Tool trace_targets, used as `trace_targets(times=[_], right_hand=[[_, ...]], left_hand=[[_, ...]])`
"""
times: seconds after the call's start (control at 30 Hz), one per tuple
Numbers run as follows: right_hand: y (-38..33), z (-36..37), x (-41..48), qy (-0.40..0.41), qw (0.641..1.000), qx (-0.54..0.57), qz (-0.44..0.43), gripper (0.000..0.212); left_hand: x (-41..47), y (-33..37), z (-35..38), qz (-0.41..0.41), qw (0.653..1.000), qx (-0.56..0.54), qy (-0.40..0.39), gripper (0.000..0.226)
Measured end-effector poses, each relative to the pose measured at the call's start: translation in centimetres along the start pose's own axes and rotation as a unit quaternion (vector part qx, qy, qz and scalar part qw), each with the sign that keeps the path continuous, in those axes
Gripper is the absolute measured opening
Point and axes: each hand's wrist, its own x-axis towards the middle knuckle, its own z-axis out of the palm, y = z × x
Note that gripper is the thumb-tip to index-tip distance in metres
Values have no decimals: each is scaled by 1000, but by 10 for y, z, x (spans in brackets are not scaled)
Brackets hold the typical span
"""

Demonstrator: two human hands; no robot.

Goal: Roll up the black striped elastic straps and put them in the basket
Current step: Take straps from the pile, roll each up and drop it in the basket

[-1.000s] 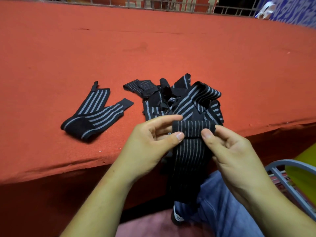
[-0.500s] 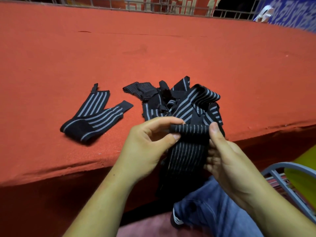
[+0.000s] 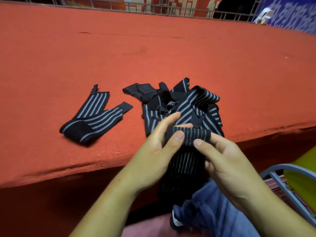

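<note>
Barely begun, I'd say. At lower centre the left hand (image 3: 153,149) and right hand (image 3: 229,165) pinch a small roll at the top of one strap (image 3: 188,135), its tail hanging down. A pile (image 3: 196,100) and a loose strap (image 3: 92,115) lie unrolled on the bench (image 3: 153,57); I see no rolled strap in any basket.

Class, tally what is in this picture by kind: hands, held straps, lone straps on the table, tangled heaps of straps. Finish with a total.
Hands: 2 (left hand, right hand)
Held strap: 1
Lone strap: 1
Heap: 1
Total: 5
</note>
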Motion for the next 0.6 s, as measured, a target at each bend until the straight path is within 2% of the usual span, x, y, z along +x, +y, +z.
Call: trace_targets(times=[0.1, 0.27, 0.4, 0.6], right_hand=[[2, 4, -2, -18, 999, -46, -8, 27], [1, 5, -3, -28, 992, -115, -53, 31], [-1, 1, -2, -3, 991, -109, -80, 27], [-1, -5, -3, 19, 994, -83, -73, 25]], left_hand=[[-2, -3, 6, 6, 1000, 28, 7, 50], [-3, 0, 9, 8, 999, 45, -2, 47], [-2, 3, 3, 12, 997, 75, -18, 48], [1, 3, -7, 18, 997, 68, 9, 24]])
